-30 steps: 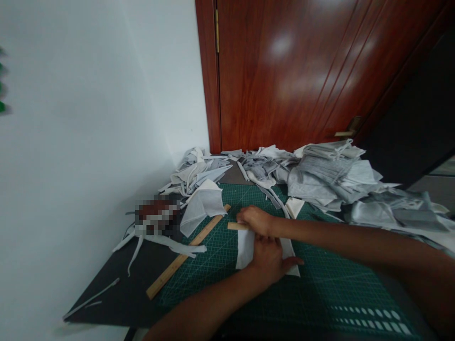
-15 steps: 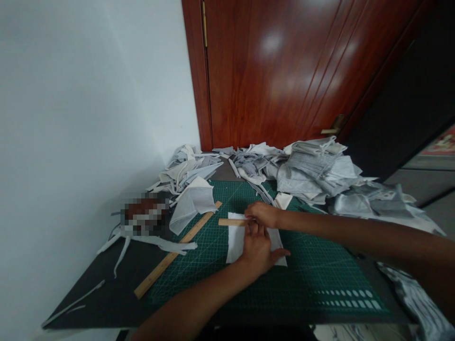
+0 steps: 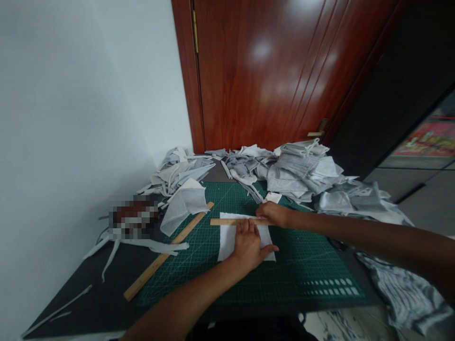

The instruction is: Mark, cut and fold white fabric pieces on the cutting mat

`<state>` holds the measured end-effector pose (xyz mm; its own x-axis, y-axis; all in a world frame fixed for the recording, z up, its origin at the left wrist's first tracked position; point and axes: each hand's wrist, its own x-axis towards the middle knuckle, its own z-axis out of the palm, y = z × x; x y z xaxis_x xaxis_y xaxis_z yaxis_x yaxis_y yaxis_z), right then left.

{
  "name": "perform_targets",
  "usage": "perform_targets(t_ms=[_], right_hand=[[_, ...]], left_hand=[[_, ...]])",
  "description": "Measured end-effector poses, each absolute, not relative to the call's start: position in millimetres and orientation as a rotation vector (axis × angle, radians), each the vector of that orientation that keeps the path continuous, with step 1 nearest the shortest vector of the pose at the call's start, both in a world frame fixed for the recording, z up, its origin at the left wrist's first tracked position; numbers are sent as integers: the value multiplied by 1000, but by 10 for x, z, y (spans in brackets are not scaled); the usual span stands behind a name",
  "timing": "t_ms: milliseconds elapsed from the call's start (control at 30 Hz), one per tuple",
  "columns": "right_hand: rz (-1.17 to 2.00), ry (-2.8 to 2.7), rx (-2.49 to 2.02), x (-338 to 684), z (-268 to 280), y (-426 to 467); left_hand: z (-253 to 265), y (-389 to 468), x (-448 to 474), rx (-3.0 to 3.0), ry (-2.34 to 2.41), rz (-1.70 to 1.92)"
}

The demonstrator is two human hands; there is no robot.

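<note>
A white piece of fabric [image 3: 226,246] lies flat on the green cutting mat [image 3: 302,255]. Across its far part runs a short wooden ruler [image 3: 222,221]. My left hand [image 3: 248,242] presses down on the ruler and fabric, fingertips on the ruler and thumb stretched out to the right. At the ruler's right end, near the fabric's far right corner, is my right hand [image 3: 274,214], its fingers closed. Whatever they hold, if anything, is too small and hidden to make out. A longer wooden ruler [image 3: 168,251] lies slanted on the left.
Grey and white fabric scraps [image 3: 185,170] pile up by the wall, with a bigger heap of folded grey fabric [image 3: 302,173] at the back right. A loose pale piece [image 3: 185,203] overlaps the long ruler. Striped cloth [image 3: 408,293] hangs beyond the right edge.
My right hand has slid rightward along the ruler, away from my left hand's fingers, baring more of the ruler. My left hand keeps its place on the fabric. The whole view has shifted slightly.
</note>
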<state>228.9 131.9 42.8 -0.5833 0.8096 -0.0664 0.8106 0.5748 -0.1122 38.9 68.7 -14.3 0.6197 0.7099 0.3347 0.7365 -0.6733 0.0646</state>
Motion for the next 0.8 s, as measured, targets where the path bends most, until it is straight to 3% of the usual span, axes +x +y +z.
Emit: perform_targets(t_ms=[433,800], right_hand=[[-339,2756,1611,2606,449,1240],[-640,2950,2275,2161,234,1187]], left_hand=[[-130,692,374,-2762,-1206,-572],[-59,651,391,-2775,-1222,-500]])
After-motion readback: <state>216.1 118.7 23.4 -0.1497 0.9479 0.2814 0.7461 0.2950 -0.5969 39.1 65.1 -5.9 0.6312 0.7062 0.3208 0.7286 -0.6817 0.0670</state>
